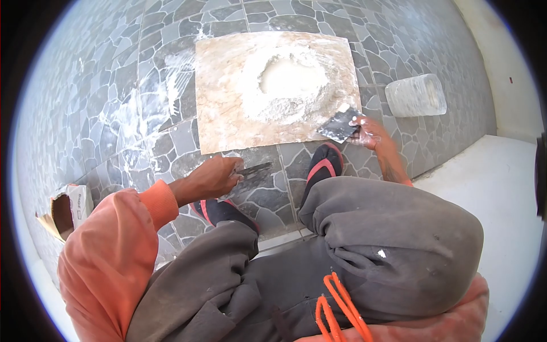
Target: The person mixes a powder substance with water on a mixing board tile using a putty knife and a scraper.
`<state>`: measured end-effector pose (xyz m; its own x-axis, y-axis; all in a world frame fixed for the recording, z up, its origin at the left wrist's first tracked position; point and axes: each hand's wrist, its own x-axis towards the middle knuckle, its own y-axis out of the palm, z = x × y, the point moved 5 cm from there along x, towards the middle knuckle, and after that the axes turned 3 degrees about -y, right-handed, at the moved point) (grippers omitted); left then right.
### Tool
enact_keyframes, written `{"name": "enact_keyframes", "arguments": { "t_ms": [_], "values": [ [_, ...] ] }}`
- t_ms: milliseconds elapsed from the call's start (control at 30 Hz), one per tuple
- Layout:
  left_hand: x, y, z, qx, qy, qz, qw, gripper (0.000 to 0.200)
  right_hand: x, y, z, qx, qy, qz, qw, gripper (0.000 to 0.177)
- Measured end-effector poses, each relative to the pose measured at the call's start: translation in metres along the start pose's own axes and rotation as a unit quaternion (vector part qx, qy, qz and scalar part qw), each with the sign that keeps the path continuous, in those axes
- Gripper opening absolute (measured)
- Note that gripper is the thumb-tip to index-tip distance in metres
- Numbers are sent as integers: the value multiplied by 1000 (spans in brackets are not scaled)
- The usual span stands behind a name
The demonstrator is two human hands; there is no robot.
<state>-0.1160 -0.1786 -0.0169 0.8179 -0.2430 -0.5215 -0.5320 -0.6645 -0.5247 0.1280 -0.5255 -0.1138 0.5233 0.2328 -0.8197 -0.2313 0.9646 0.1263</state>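
Note:
A ring of white powder lies on a tan marbled board, with pale liquid pooled in its hollow. My right hand is closed on a dark flat scraper at the board's near right corner. White paste clings to that scraper and to my fingertips. Short of the board's near edge, my left hand grips a second dark flat blade, seen almost edge-on and held above the floor. Its handle is hidden in my fist.
Right of the board, a cloudy plastic container lies on the stone-patterned floor. An open cardboard box is at the left. White smears mark the floor. My feet are just below the board, near a white wall ledge.

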Motion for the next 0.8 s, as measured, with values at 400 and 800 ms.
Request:
{"name": "enact_keyframes", "arguments": {
  "t_ms": [400,800],
  "values": [
    [1,1,2,-2,10,-10,1000,31,8,45,30,-88,-229,-115,963,21],
    [-2,0,0,0,-2,1,1000,29,-10,86,93,-387,-324,-151,850,42]
  ]
}}
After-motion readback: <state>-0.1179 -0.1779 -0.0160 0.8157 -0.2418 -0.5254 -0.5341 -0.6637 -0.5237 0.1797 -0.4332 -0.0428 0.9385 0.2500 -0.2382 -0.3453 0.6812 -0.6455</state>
